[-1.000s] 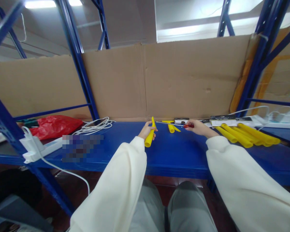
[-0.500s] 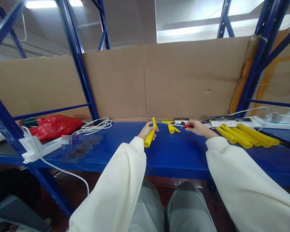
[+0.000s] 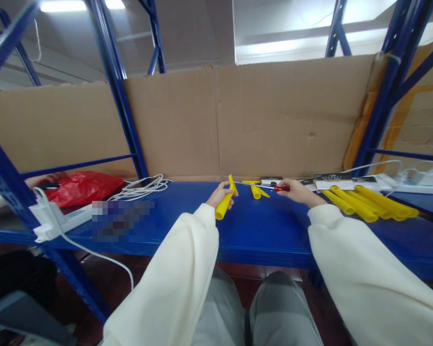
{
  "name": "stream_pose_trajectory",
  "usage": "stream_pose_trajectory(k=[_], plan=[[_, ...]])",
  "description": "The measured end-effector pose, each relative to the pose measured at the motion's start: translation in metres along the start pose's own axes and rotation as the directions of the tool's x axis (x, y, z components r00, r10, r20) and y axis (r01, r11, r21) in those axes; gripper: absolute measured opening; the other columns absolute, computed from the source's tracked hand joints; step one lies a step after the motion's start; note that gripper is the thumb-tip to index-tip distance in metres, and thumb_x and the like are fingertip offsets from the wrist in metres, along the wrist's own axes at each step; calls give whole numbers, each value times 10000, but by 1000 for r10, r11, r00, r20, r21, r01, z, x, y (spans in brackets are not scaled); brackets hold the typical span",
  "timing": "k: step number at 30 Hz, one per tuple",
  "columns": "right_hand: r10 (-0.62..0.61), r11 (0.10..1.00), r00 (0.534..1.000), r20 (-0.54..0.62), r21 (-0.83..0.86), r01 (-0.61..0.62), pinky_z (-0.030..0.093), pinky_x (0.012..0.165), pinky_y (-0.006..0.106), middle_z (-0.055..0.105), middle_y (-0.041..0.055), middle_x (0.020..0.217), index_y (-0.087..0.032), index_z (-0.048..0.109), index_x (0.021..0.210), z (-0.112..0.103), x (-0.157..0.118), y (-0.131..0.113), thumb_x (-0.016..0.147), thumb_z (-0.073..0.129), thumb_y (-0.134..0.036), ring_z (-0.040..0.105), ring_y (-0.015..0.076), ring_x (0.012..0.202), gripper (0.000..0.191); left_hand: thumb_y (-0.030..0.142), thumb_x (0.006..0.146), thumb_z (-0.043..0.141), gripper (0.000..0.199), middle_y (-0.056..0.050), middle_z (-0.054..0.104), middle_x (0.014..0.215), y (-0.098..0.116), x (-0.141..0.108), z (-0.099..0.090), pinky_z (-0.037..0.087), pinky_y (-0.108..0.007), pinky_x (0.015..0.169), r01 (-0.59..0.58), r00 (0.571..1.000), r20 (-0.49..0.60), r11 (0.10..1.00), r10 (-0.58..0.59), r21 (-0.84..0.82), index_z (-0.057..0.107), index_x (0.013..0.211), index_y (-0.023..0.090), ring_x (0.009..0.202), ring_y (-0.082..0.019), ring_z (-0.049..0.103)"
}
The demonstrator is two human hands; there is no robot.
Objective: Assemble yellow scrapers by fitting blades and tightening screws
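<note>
Two hands [image 3: 216, 196] [image 3: 296, 190] hold yellow tube [image 3: 223, 206], screwdriver [image 3: 281, 188] | red bag [image 3: 84, 188]: contents unclear

Cardboard [image 3: 274, 115] lines the back edge of the blue surface [image 3: 263, 230] between metal posts [image 3: 117, 86]; a ceiling light [image 3: 63, 6] glows above red floor tiles [image 3: 247, 270].

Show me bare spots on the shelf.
Blue shelf lies bare between the left hand and right sleeve, nearer the front; also between left hand and white cables. Crowded: right end, with yellow tubes; left end, with power strip.

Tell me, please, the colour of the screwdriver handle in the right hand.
Red; the screwdriver handle shows best in the head view.
</note>
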State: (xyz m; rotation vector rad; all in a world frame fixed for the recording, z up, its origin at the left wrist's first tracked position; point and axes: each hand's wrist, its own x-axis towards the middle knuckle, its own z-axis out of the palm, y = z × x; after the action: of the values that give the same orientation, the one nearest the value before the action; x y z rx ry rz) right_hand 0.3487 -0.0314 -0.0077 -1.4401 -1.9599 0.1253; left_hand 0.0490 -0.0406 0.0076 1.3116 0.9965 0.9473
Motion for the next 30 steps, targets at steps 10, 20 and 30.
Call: stream_pose_trajectory(k=[10,20,30], plan=[[-1,997,999,36,82,-2,509,733,351,683,45,734,-211,580,691,1,-2,-1,665,670,-376,631,218,733,190,138,938,466,524,-16,658,700,0,4,-8,352,-168,372,25,994,106,981,-4,-192,273,1421,199,374,-84,476],[-12,996,992,127,90,0,490,629,304,650,8,640,-201,626,697,2,-4,-7,649,711,-497,590,175,627,312,115,940,444,496,-33,673,725,0,6,-9,359,-177,377,29,996,93,977,-10,-210,288,1404,192,365,-88,473],[43,968,968,246,231,-102,474,583,305,589,-9,581,-216,545,653,6,-7,-10,611,716,-560,553,152,558,386,101,942,409,483,-26,654,703,1,2,-5,343,-170,367,11,998,64,976,3,-218,289,1401,191,364,-90,465]])
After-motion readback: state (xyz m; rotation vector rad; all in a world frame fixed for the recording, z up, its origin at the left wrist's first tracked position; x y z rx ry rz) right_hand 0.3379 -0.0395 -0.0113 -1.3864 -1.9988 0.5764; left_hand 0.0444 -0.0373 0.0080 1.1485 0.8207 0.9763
